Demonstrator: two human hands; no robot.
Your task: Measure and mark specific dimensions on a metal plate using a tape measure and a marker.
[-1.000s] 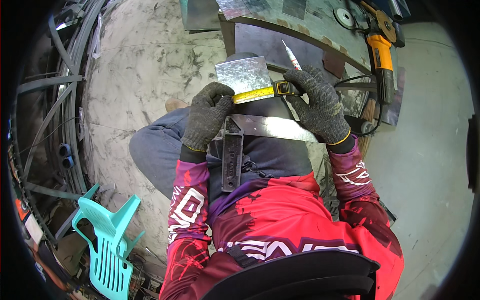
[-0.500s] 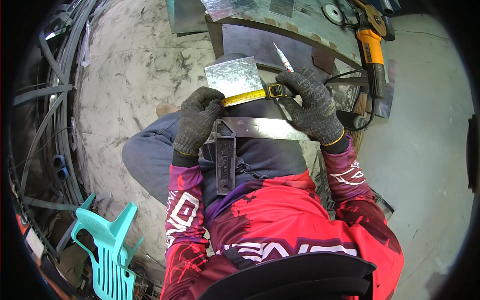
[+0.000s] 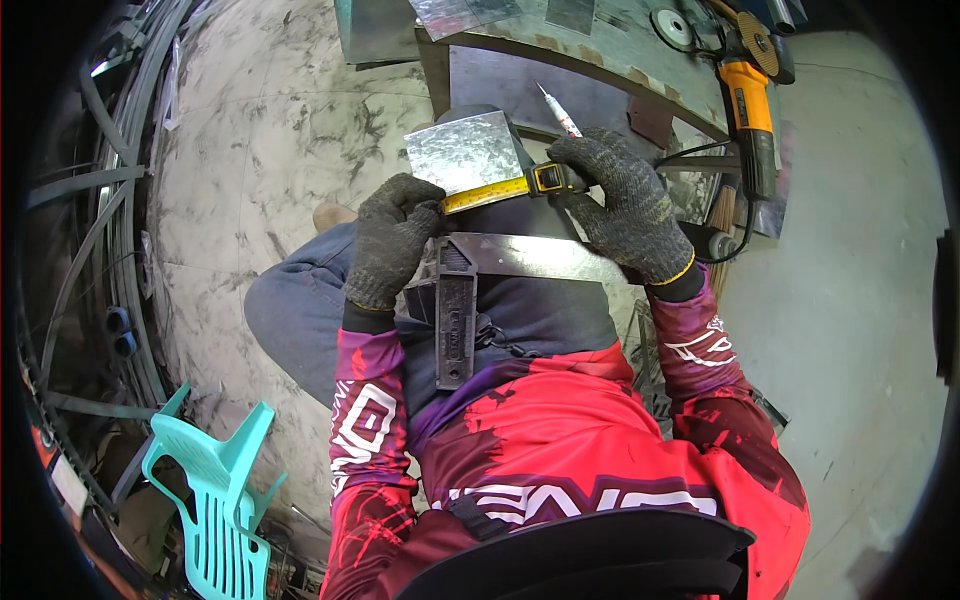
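Above our blue-grey trousers, both hands work close together but apart, joined by the drawn-out blade of a yellow-and-black tape measure (image 3: 548, 178). Our left hand (image 3: 390, 240), in a dark grey knitted glove, is pinched on the blade's free end; whether it also grips metal there, we cannot tell. Our right hand (image 3: 635, 210), gloved alike, is closed around the tape's case and also carries a slim white marker pen (image 3: 560, 112), tip pointing up and away. Along the near edge of a shiny, four-sided piece of sheet metal (image 3: 462, 152) runs the yellow blade, with the metal over our leg, between the hands and beyond them. Compared with half a second ago, we see the sheet and the pen's tip slightly further left, while both grips have kept their places. Nearer us, a square with a black handle and a flat silver blade (image 3: 540, 257) lies across the lap, its blade reaching to the right wrist. Ahead stands a grey metal worktop (image 3: 640, 45), with an orange-and-black angle grinder (image 3: 750, 110) at its right end.
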